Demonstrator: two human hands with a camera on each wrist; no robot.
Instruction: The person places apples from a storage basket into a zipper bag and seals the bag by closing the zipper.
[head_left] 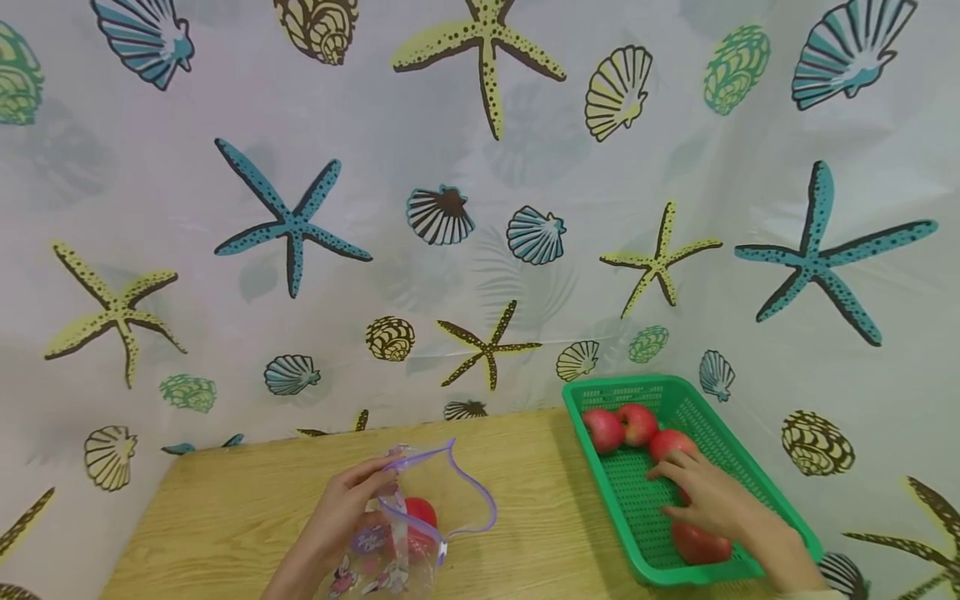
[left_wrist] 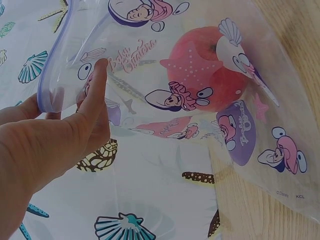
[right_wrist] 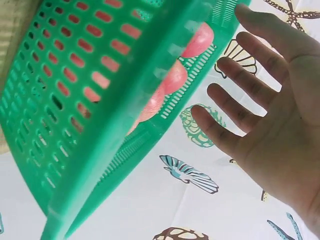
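My left hand [head_left: 348,504] pinches a clear zip bag [head_left: 386,577] near its mouth, which gapes toward the right with a purple zip edge. Inside the bag lies a red apple [head_left: 422,515], seen through the printed plastic in the left wrist view, where the thumb presses on the film. Over the green basket [head_left: 617,521] hovers my right hand [head_left: 708,496], fingers spread, between a far apple [head_left: 670,444] and a near apple [head_left: 701,546]. In the right wrist view the palm and separated fingers show nothing held. Part of another apple is hidden under the hand.
Two more apples [head_left: 637,423] sit at the basket's far end. Basket and bag rest on a wooden table [head_left: 247,483]. Behind and beside it hangs a white sheet [head_left: 360,167] printed with shells and starfish, close to the basket's right side.
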